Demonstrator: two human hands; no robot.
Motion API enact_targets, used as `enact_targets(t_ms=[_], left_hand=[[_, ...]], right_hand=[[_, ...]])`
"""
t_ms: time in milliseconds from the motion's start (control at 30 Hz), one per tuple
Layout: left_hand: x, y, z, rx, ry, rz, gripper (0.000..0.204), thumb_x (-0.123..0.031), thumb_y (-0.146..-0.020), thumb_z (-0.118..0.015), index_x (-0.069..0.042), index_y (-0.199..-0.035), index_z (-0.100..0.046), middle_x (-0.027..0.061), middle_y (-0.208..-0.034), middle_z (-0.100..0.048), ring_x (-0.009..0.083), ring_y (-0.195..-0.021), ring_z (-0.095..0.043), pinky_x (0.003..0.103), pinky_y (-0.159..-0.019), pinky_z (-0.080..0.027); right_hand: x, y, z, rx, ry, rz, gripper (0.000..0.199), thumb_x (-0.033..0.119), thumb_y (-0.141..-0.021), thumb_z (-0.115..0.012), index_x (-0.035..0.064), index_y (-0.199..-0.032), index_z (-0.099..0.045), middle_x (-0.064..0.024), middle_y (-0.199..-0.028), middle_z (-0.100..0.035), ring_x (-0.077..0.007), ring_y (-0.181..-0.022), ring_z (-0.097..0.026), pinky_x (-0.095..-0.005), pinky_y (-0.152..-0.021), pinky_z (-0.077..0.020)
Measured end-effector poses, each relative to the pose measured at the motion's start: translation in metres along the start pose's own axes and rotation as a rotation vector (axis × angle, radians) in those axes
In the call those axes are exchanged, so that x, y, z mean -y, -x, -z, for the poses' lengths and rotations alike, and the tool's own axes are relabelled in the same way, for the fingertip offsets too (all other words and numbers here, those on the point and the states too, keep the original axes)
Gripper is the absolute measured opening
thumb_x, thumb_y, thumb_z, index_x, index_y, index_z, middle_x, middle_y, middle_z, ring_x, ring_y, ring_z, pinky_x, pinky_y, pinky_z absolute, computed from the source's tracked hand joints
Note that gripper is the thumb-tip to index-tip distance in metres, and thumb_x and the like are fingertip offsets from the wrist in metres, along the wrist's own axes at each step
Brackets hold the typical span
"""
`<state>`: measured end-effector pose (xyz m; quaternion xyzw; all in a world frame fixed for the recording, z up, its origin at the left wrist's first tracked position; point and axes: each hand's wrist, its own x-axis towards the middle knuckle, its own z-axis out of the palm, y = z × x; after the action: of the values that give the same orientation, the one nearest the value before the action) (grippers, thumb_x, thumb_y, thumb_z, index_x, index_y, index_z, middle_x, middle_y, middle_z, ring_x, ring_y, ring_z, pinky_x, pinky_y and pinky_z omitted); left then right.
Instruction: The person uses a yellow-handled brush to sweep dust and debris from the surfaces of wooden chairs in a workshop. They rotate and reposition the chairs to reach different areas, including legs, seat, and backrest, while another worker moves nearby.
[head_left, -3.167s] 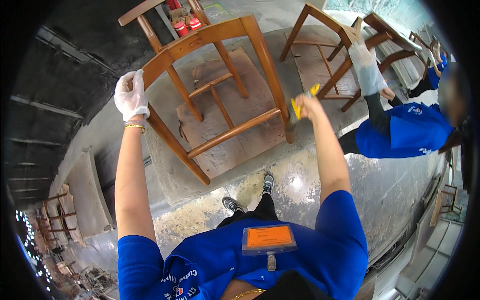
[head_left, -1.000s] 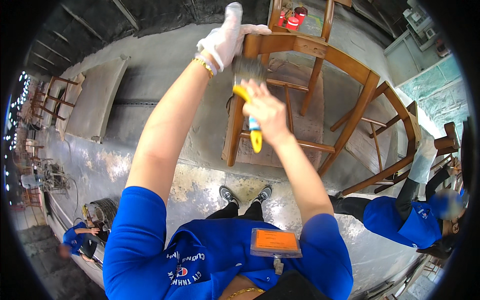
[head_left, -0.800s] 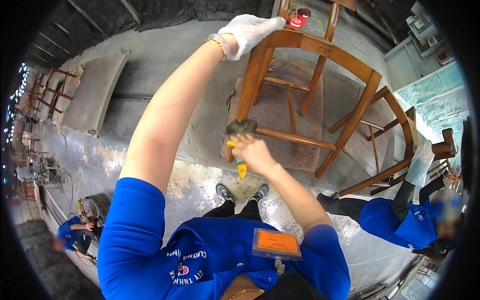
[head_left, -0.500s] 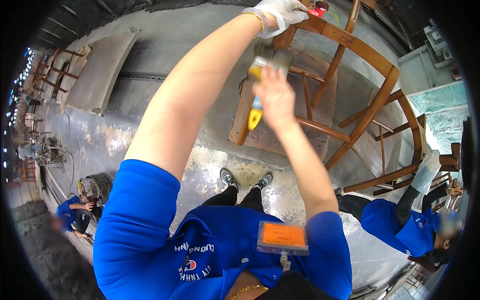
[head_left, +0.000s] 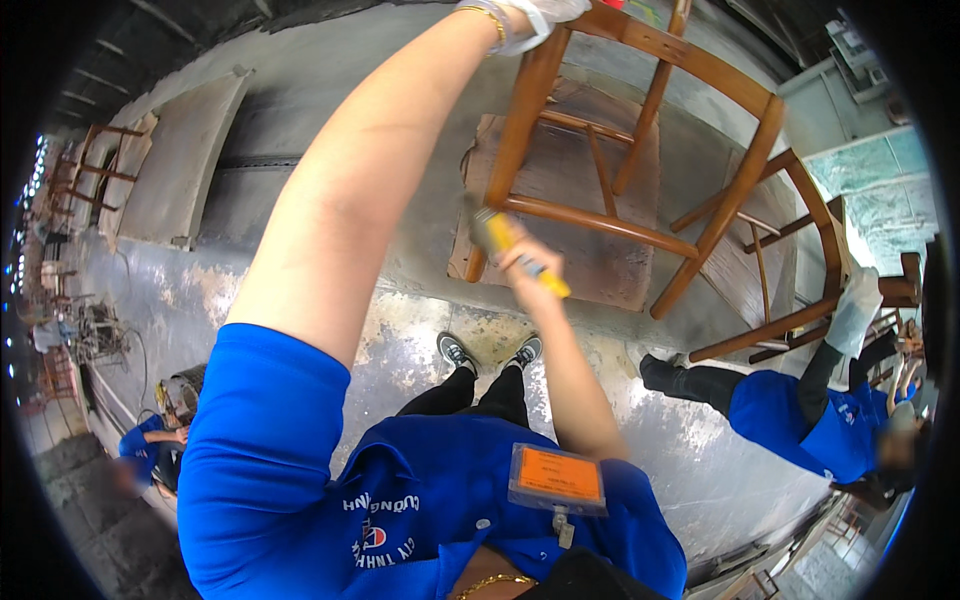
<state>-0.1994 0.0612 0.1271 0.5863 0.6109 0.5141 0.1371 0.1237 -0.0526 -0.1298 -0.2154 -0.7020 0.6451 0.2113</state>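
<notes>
A brown wooden chair frame without a seat stands before me. My left hand, in a white glove, grips its upper corner at the top edge of the view; part of that hand is cut off. Lower down, my bare right hand is closed around a yellow-handled paintbrush. Its dark bristles point up and left, close beside the chair's near left leg; whether they touch the wood I cannot tell.
Flat brown cardboard lies under the chair. At right, a co-worker in blue has a gloved hand at a second chair frame. Another person is at far left. A large board lies beyond my left arm.
My right hand has brought the brush down and toward me, from beside the upper leg to its lower part. My left hand stays at the chair's corner; the whole view has shifted slightly.
</notes>
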Motion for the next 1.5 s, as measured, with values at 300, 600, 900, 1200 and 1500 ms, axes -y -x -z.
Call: enact_targets(t_ms=[300, 600, 900, 1200, 1500], left_hand=[[-0.012, 0.008, -0.004, -0.058, -0.151, 0.044, 0.036, -0.025, -0.098, -0.067, 0.000, -0.124, -0.070, 0.0149, -0.109, -0.076, 0.0216, -0.103, -0.070, 0.035, -0.092, -0.054], [-0.024, 0.022, -0.010, -0.058, -0.299, 0.180, 0.047, -0.040, -0.102, -0.065, -0.011, -0.138, -0.067, 0.0073, -0.123, -0.075, 0.0167, -0.113, -0.068, 0.030, -0.102, -0.049], [-0.062, 0.030, -0.001, 0.242, -0.333, 0.399, 0.061, -0.036, -0.094, -0.070, -0.002, -0.144, -0.062, 0.0115, -0.117, -0.074, 0.0177, -0.105, -0.067, 0.029, -0.097, -0.051], [-0.062, 0.018, -0.046, 0.948, -0.176, 0.304, 0.025, -0.020, -0.088, -0.062, -0.003, -0.079, -0.077, 0.0090, -0.088, -0.077, 0.0185, -0.084, -0.071, 0.033, -0.084, -0.055], [-0.026, 0.064, -0.135, 0.697, 0.167, 0.672, 0.016, -0.008, -0.075, -0.067, 0.001, -0.062, -0.068, 0.0088, -0.072, -0.071, 0.0189, -0.073, -0.069, 0.031, -0.069, -0.053]], right_hand=[[0.038, 0.021, 0.133, -1.140, 0.702, 0.373, 0.016, -0.008, -0.078, -0.063, 0.0078, -0.075, -0.066, -0.0246, -0.137, -0.067, -0.0307, -0.119, -0.069, -0.0340, -0.095, -0.0546], [0.021, 0.012, 0.022, -0.244, 0.034, 0.298, 0.019, -0.008, -0.075, -0.075, 0.0089, -0.072, -0.067, -0.0149, -0.126, -0.075, -0.0262, -0.119, -0.071, -0.0359, -0.096, -0.0552], [0.005, 0.078, 0.190, -0.977, 0.668, 0.389, 0.019, -0.013, -0.078, -0.064, 0.0021, -0.070, -0.057, -0.0276, -0.134, -0.068, -0.0328, -0.117, -0.071, -0.0369, -0.094, -0.0562], [-0.022, 0.180, 0.182, -0.981, -0.048, 0.083, 0.020, -0.009, -0.090, -0.070, 0.0045, -0.079, -0.059, -0.0279, -0.142, -0.062, -0.0301, -0.127, -0.063, -0.0393, -0.107, -0.0471], [-0.024, 0.262, 0.235, -1.098, -0.125, -0.123, 0.020, -0.014, -0.081, -0.069, 0.0036, -0.079, -0.060, -0.0246, -0.139, -0.066, -0.0243, -0.116, -0.064, -0.0341, -0.099, -0.0486]])
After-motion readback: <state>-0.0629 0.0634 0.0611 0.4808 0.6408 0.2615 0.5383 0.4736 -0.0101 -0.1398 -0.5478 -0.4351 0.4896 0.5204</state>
